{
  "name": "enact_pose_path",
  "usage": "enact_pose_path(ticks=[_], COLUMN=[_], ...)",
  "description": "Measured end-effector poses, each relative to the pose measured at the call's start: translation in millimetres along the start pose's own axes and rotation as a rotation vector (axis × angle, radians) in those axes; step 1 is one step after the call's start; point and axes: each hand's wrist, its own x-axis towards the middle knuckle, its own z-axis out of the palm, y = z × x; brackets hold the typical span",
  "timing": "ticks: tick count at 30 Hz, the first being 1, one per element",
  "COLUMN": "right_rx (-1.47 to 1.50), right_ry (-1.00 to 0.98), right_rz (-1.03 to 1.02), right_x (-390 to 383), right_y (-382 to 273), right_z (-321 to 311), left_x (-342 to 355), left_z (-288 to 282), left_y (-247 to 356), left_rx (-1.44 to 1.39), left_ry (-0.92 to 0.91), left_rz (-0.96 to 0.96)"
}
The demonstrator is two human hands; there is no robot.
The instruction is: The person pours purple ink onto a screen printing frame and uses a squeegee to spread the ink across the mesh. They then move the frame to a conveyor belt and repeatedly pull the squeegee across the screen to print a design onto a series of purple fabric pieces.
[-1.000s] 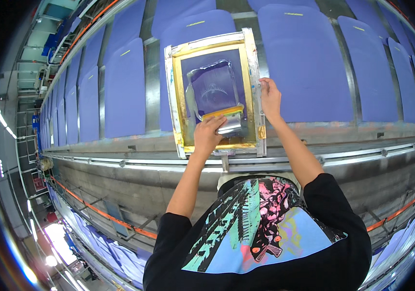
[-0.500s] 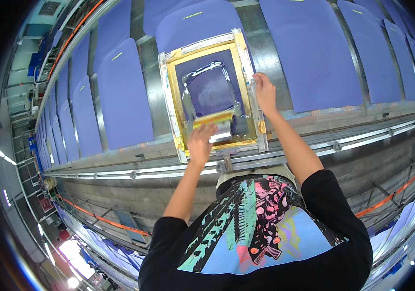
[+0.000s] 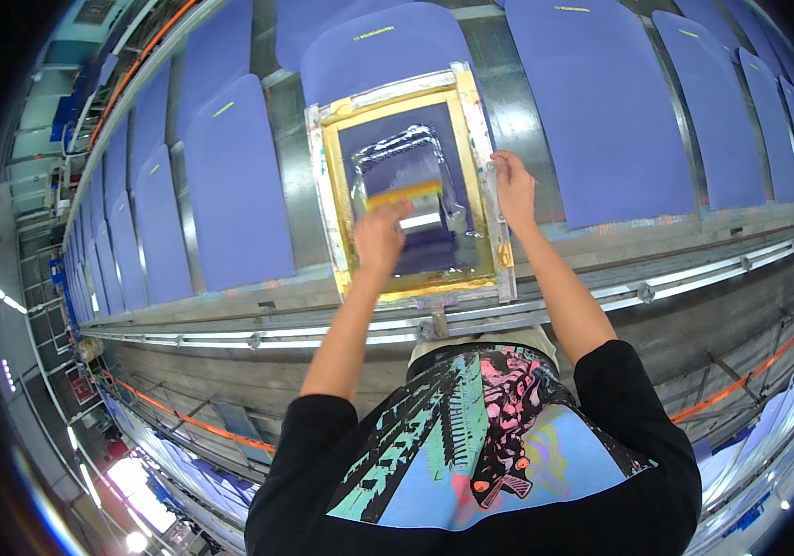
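A screen printing frame (image 3: 466, 102) with a yellow-taped inner border lies over a purple panel on the table, its dark mesh carrying a glossy, clear-looking layer (image 3: 397, 141). My left hand (image 3: 380, 232), slightly blurred, grips a squeegee (image 3: 415, 195) with a yellow edge and metallic body across the middle of the mesh. My right hand (image 3: 514, 190) has its fingers closed on the frame's right side rail, near its middle. The panel under the frame is partly hidden by it.
Rows of purple panels (image 3: 601, 111) lie on metal strips to both sides and beyond the frame. A long metal rail (image 3: 647, 293) runs along the near edge. An orange strip (image 3: 184, 422) crosses below on the left, and ceiling lights show at the far left.
My left hand and the squeegee have moved away from me, from the lower part of the mesh to its middle. My right hand stays on the frame's right side.
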Motion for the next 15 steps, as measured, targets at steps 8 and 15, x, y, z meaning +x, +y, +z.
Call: enact_pose_path(ticks=[8, 15], right_rx=[0.019, 0.014], right_ry=[-0.006, -0.056], right_rz=[0.064, 0.103], right_x=[2, -4], right_y=[0, -3], right_z=[0, -1], left_x=[88, 69], left_z=[-44, -2], left_y=[-9, -17], left_rx=[-0.13, 0.002], left_ry=[-0.268, -0.009], left_rz=[-0.297, -0.038])
